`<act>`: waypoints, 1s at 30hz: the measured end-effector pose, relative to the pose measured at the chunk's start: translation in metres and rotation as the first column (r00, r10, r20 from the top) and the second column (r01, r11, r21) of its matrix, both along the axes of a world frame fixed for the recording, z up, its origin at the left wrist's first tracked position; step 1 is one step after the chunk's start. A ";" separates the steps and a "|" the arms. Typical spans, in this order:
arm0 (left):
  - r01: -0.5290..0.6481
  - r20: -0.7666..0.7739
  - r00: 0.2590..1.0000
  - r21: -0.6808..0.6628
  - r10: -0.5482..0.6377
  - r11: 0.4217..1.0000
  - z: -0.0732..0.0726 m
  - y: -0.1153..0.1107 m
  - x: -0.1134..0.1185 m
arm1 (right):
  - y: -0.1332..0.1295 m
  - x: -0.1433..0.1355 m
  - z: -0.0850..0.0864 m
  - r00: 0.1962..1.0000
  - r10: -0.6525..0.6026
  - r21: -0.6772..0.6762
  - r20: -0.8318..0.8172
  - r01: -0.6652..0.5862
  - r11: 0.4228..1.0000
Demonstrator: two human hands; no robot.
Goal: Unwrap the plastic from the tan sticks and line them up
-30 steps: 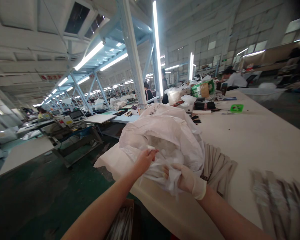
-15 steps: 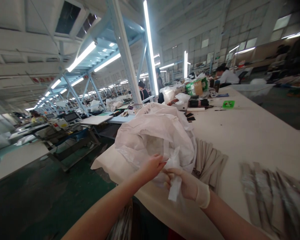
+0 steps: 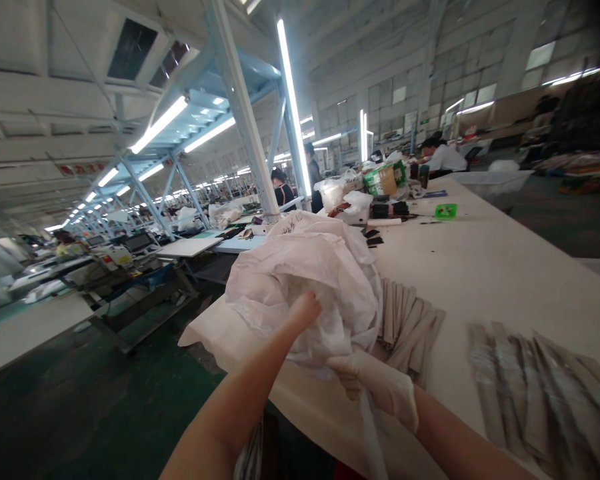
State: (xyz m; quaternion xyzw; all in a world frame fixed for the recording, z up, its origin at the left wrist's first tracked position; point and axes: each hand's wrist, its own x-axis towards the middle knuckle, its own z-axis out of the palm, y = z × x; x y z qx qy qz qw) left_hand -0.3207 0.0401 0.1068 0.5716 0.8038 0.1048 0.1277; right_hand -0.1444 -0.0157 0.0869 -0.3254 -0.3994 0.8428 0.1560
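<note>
A large crumpled white bag lies on the table with its mouth towards me, and translucent white plastic shows inside. My bare left hand is at the mouth of the bag, fingers curled; what they hold, if anything, is hidden. In a pale glove, my right hand is closed just below the bag's front edge. From it hangs a white plastic strip. Flat beige strips lie fanned out right of the bag.
More beige strips, some with a clear shiny covering, lie on the right of the pale table. Farther back are a green tray, plastic bags and dark pieces. A blue-grey metal post rises behind the bag. A person in white sits beyond.
My left hand has moved away from my right, up and into the mouth of the bag. My right hand has shifted slightly down, and the white strip hangs lower from it.
</note>
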 end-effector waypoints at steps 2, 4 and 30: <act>-0.102 0.030 0.994 0.031 0.102 0.994 0.002 -0.001 -0.018 | 0.004 0.009 -0.002 0.996 0.020 -0.061 -0.084 -0.025 0.998; -0.165 0.084 0.984 0.052 0.160 0.985 0.004 -0.004 -0.032 | 0.014 0.015 -0.007 0.978 0.009 -0.200 -0.209 -0.052 0.978; -0.144 0.620 0.784 0.240 -0.038 0.960 0.029 -0.042 0.044 | 0.034 -0.011 0.001 0.879 -0.175 -0.409 -0.443 -0.024 0.912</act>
